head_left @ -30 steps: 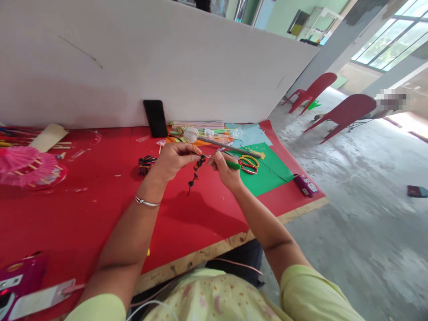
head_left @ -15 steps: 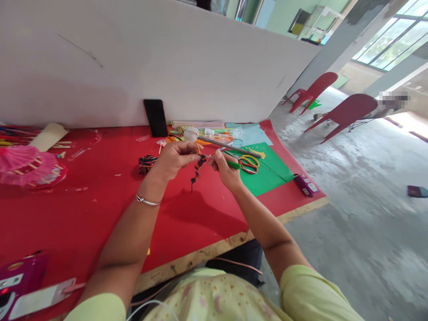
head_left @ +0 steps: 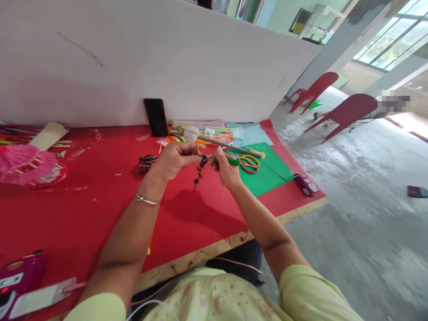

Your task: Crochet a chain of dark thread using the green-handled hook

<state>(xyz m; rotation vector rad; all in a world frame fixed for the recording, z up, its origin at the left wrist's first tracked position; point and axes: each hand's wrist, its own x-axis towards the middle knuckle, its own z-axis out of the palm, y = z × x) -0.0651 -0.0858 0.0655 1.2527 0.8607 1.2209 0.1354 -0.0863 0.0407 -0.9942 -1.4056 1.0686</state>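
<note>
My left hand (head_left: 174, 160) pinches orange and black yarn between thumb and fingertips. A short, knotted strip of crochet (head_left: 201, 165) hangs from there, its dark tail dangling above the red table. From the right, my right hand (head_left: 224, 168) is closed on a green-handled crochet hook (head_left: 234, 162), whose thin tip meets the yarn work between both hands. The exact loop at the tip is too small to make out. Left of my left wrist lies a small ball of black and orange yarn (head_left: 146, 164).
Scissors (head_left: 250, 163) lie on green paper (head_left: 272, 171) beyond my right hand, near a grey stick (head_left: 230, 146). A phone (head_left: 155, 117) leans against the white board (head_left: 150, 58). Pink fan-like craft (head_left: 28, 165) sits left; red chairs (head_left: 351, 111) stand on the floor.
The dangling crochet strip has swung slightly right, and its tail has shifted. An orange yarn strand near my left fingertips sits differently. Both hands stay nearly in place.
</note>
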